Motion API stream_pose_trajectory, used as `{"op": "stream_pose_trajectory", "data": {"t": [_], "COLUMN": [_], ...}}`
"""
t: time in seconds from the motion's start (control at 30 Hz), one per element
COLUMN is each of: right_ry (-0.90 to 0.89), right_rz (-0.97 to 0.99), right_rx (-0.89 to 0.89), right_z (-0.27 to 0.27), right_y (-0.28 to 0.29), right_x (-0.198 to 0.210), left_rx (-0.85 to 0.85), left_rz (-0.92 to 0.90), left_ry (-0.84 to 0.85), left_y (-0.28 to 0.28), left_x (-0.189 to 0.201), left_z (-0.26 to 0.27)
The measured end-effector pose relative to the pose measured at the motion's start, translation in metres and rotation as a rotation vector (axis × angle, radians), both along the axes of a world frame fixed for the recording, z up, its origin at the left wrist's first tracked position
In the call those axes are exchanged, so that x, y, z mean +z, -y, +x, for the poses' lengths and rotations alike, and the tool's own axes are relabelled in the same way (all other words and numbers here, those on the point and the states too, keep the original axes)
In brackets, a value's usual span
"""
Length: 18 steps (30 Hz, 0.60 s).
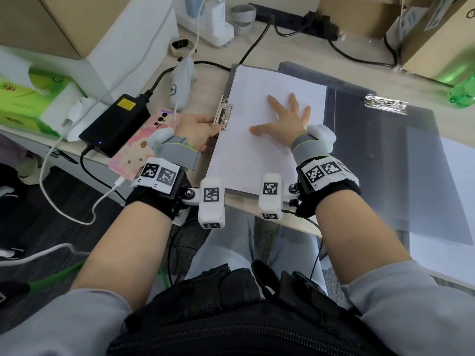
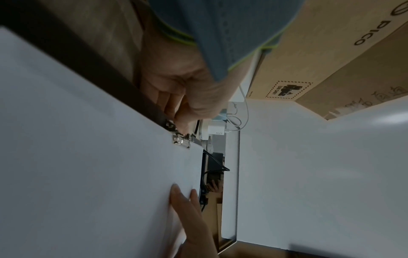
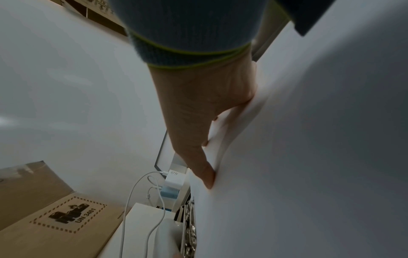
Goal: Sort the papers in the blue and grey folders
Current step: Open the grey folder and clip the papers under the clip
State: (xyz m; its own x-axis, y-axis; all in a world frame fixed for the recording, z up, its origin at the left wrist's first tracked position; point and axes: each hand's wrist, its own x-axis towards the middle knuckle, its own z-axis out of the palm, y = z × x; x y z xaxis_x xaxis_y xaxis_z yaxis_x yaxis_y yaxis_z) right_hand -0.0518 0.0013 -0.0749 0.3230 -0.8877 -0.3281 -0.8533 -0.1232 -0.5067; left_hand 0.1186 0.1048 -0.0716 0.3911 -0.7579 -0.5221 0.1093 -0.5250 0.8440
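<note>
A stack of white papers (image 1: pixel 259 140) lies on a grey folder (image 1: pixel 232 73) in the middle of the desk, with a metal clip (image 1: pixel 225 113) on the folder's left edge. My left hand (image 1: pixel 199 132) grips that clip, its fingers (image 2: pixel 176 111) curled on the lever. Spread flat, my right hand (image 1: pixel 285 116) presses on the papers (image 3: pixel 309 157). To the right lies a dark translucent folder (image 1: pixel 380 160) with its own metal clip (image 1: pixel 385 105) and a white sheet (image 1: pixel 447 227) under it.
A black power brick (image 1: pixel 115 124) and a pink phone (image 1: pixel 144 142) lie left of the grey folder. Cardboard boxes (image 1: pixel 431 29), a white power strip (image 1: pixel 216 24) and cables crowd the back. A green bottle (image 1: pixel 462 92) sits at the far right.
</note>
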Motion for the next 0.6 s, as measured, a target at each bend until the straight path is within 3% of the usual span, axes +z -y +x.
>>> {"op": "stream_pose_trajectory", "data": {"t": [0.33,0.6], "right_ry": [0.030,0.198], "right_rz": [-0.005,-0.036], "right_rx": [-0.015,-0.013], "right_z": [-0.002,-0.014], "right_y": [-0.002,-0.018], "right_x": [0.001,0.019], "left_rx": [0.006,-0.121], "left_rz": [-0.098,-0.099], "left_ry": [0.156,0.480], "left_y": [-0.001,0.002], "left_x": [-0.007,0.011], "left_z": [-0.006,-0.020]}}
